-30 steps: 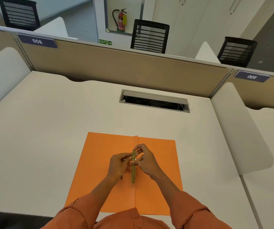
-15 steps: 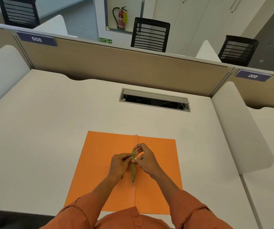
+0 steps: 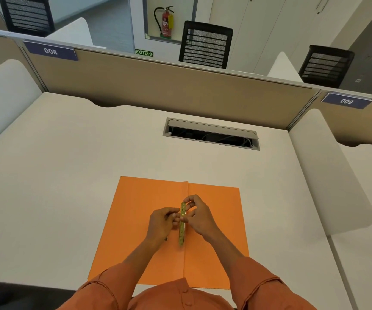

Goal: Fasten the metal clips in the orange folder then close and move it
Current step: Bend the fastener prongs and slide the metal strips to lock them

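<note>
The orange folder [image 3: 135, 220] lies open and flat on the white desk, close to the front edge. A brass-coloured metal clip strip [image 3: 182, 233] runs along the folder's centre fold. My left hand [image 3: 161, 224] rests just left of the strip, its fingertips pinching the strip's upper part. My right hand [image 3: 197, 214] is on the right side, thumb and fingers curled over the top end of the strip. A small dark metal piece [image 3: 166, 238] pokes out under my left wrist. The clip's upper prongs are hidden by my fingers.
The white desk [image 3: 68, 175] spreads wide around the folder. An open cable tray slot [image 3: 212, 136] sits behind it. Beige partition panels [image 3: 169, 86] stand at the back, white dividers [image 3: 328, 175] at both sides. Black chairs stand beyond.
Both hands stay on the clip strip; the right fingers have shifted slightly at its top end. The folder has not moved.
</note>
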`<state>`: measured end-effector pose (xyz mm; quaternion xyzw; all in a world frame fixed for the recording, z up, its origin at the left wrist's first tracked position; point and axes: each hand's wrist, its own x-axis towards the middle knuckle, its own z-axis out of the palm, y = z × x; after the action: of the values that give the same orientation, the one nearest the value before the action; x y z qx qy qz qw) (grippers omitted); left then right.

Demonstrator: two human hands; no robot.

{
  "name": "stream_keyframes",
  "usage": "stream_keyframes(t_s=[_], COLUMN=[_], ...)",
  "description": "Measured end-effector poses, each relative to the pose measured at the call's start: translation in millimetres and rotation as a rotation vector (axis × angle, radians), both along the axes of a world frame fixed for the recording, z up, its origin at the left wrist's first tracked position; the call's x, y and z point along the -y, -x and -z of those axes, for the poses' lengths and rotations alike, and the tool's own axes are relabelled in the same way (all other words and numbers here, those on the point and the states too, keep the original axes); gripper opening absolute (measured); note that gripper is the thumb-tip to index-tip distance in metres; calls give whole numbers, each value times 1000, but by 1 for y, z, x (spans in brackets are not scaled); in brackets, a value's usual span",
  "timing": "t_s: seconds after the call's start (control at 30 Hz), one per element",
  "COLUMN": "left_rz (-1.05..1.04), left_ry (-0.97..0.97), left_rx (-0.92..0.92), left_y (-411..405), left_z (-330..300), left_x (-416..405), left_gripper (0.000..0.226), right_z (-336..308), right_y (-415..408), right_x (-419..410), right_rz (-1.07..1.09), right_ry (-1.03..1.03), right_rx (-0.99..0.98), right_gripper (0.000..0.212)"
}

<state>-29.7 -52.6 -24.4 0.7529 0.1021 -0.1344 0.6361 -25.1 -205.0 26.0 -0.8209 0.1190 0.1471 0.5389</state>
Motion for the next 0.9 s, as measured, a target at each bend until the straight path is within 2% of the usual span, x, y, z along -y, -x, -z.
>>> stream_keyframes(t_s=[0.1, 0.2, 0.37, 0.57, 0.77, 0.9], left_rz=[25, 96, 279, 378, 446, 496], left_ry=[-119, -320, -459, -494, -542, -618], left_rx=[69, 263, 478, 623, 666, 709], left_y=[8, 19, 42, 56, 58, 59], left_z=[2, 5, 18, 30, 34, 35], left_x=[-5, -14, -23, -24, -23, -22], left_gripper=[25, 25, 27, 34, 42, 40], right_z=[3, 7, 14, 22, 26, 28], right_y=[-1, -3, -3, -4, -5, -3], right_x=[-1, -2, -5, -7, -6, -4], right_rz=[7, 13, -7, -42, -112, -135], right_ry=[19, 31, 94, 193, 328, 365], right_rx=[-23, -42, -42, -16, 8, 22], right_gripper=[46, 49, 51, 51, 55, 58])
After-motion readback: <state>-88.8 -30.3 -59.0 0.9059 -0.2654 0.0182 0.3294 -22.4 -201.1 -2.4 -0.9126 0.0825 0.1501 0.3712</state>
